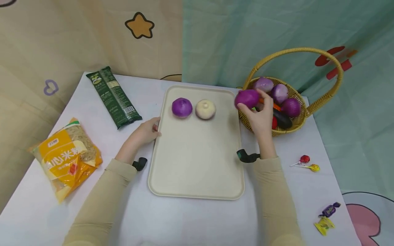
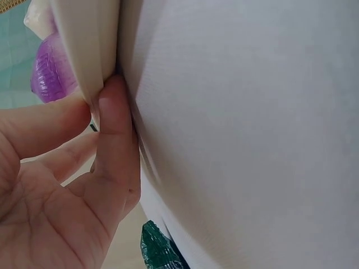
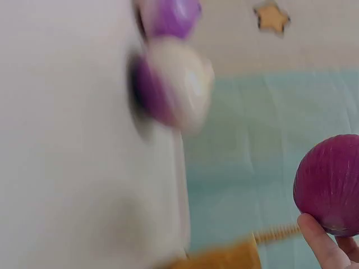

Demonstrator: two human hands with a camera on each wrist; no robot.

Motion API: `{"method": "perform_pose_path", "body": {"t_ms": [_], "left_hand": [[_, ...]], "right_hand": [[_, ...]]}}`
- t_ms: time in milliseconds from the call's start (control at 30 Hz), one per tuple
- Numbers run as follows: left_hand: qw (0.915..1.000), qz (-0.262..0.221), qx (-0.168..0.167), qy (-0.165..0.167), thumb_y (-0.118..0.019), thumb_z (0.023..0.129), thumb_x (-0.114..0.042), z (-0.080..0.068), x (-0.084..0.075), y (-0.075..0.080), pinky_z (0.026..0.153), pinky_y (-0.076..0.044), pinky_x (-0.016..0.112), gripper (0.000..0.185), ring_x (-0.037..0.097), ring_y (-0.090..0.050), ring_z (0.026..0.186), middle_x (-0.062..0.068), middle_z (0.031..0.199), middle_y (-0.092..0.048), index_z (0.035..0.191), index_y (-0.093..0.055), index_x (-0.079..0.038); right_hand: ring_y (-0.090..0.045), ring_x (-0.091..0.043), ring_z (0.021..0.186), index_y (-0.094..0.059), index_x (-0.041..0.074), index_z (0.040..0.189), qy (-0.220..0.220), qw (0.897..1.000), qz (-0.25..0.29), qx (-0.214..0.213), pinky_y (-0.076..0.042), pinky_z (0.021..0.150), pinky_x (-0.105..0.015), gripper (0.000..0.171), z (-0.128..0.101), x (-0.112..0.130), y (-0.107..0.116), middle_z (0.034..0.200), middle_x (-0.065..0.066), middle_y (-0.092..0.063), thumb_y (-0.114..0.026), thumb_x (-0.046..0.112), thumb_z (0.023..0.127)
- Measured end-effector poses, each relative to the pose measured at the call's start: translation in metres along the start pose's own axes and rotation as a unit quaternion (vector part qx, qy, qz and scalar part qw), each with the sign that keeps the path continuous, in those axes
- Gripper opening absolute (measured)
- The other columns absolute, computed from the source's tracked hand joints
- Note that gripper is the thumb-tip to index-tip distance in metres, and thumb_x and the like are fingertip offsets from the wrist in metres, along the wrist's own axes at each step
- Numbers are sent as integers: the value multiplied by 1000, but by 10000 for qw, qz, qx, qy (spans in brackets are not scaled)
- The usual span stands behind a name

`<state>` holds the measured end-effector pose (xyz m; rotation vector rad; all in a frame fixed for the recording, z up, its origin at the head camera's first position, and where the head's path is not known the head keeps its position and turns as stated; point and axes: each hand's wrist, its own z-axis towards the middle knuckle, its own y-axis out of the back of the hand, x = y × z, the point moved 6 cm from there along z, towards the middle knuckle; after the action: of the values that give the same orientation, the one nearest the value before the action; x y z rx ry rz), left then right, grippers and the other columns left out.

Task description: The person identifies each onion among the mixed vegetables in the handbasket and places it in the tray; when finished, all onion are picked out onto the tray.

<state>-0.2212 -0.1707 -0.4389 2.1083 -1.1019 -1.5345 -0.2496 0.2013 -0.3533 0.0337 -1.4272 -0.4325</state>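
My right hand holds a purple onion between thumb and fingers, up in the air at the left side of the wicker basket. In the right wrist view the same onion shows at the right edge, fingertips against its underside. With my left hand I grip the left rim of the cream tray, and the left wrist view shows fingers on both sides of that rim. Near the tray's far edge lie a round purple vegetable and a white-and-purple turnip-like one.
Inside the tall-handled basket are several onions and an eggplant. To the left lie a green packet and an orange grain bag. Two lollipops and wrapped candies lie on the right. Curtains stand behind the table.
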Motion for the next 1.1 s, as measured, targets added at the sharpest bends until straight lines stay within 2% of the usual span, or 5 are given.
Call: {"method": "perform_pose_path", "body": {"t_ms": [200, 367, 533, 900, 1100], "left_hand": [[10000, 15, 33, -66, -55, 98, -6, 4, -4, -1, 88, -44, 42, 67, 27, -52, 95, 17, 109, -52, 155, -21, 1], [9999, -58, -4, -106, -55, 97, -6, 4, -4, -2, 90, -44, 43, 67, 28, -52, 96, 18, 108, -52, 155, -22, 2], [9998, -164, -31, -63, -56, 98, -7, 3, -2, -2, 90, -43, 43, 66, 28, -51, 97, 17, 109, -52, 155, -23, 1], [9999, -102, -75, -88, -55, 97, -7, 1, 0, 0, 88, -43, 40, 66, 28, -52, 97, 18, 110, -53, 154, -23, 1], [10000, -45, -50, -69, -55, 97, -8, 0, 0, 1, 86, -44, 40, 66, 29, -52, 97, 19, 111, -53, 154, -23, 1]], "right_hand": [[-53, -25, 118, -38, 7, 138, -443, 9903, 506, 1218, -49, 100, -39, 74, -41, -8, -71, 141, -10, -42, -83, 14, 79], [-53, -29, 115, -38, 8, 136, -524, 9790, 221, 1960, -47, 97, -40, 74, -63, -16, -118, 135, -13, -46, -83, 18, 78], [-54, -32, 120, -35, 8, 137, -615, 9664, -205, 2488, -48, 97, -42, 79, -77, -25, -152, 139, -14, -44, -84, 24, 78], [-52, -30, 130, -37, 9, 138, -534, 9465, -370, 3159, -47, 103, -45, 80, -84, -30, -176, 145, -10, -44, -86, 23, 76], [-55, -30, 127, -39, 9, 139, -451, 9458, -456, 3183, -49, 101, -41, 79, -85, -30, -178, 145, -11, -46, -86, 22, 77]]}}
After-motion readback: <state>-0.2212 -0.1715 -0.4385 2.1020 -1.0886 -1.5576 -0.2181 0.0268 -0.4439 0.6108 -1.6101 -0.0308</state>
